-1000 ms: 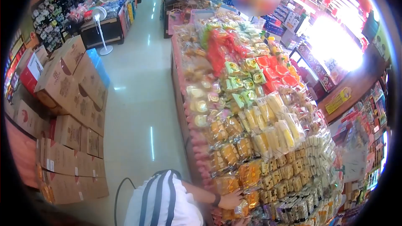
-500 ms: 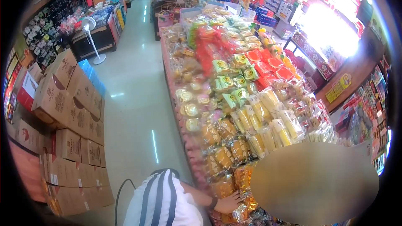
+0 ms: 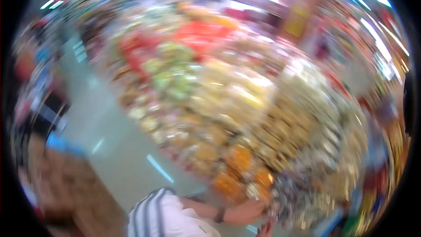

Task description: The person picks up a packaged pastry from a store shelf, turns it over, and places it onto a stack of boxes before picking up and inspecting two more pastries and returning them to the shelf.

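Observation:
My left hand (image 3: 249, 212), with a dark band at the wrist and a white striped sleeve (image 3: 153, 215), reaches over the near edge of a display heaped with packaged snacks. Its fingers are smeared by motion beside a pale shiny packet (image 3: 254, 191) and orange packets (image 3: 229, 186). Just below it, part of my right hand (image 3: 265, 229) shows at the bottom edge, its fingers blurred. Dark and silvery small packets (image 3: 289, 197) lie right of both hands. What either hand holds, if anything, I cannot tell.
Farther up the display are brown packets (image 3: 285, 127), long yellow packs (image 3: 232, 92), green packs (image 3: 171, 70) and red packs (image 3: 201, 35). A shiny floor aisle (image 3: 114, 149) runs along the left. Brown cartons (image 3: 66, 184) stand beyond it at lower left.
The view has swung right, so the display has shifted left and blurred. My left hand has stayed near the orange packets. Fingers of my right hand now show at the bottom.

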